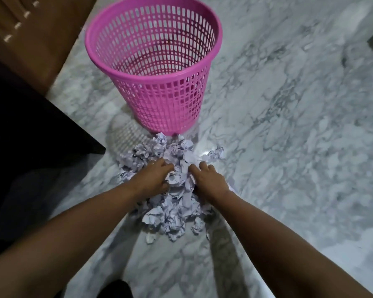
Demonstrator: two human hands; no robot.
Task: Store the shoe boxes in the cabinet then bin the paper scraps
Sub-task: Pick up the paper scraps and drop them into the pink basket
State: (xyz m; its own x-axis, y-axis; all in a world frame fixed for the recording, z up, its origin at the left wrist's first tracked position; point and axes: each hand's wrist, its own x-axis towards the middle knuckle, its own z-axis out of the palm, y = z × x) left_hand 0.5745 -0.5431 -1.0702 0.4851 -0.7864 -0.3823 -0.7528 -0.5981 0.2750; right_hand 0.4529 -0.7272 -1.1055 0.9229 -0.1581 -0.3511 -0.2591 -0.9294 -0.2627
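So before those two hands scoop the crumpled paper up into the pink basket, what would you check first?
1. Pink basket upright with its mouth open: ok.
2. Room inside the basket: ok, it looks empty through the mesh.
3. Paper scraps gathered in one pile right in front of the basket: mostly ok, a few bits lie loose at the edges.
4. Left hand and right hand on either side of the pile: ok, both rest on it.
5. Firm grip on a bundle: cannot tell, the fingertips are buried in paper.
6. Marble floor between pile and basket free of obstacles: ok.
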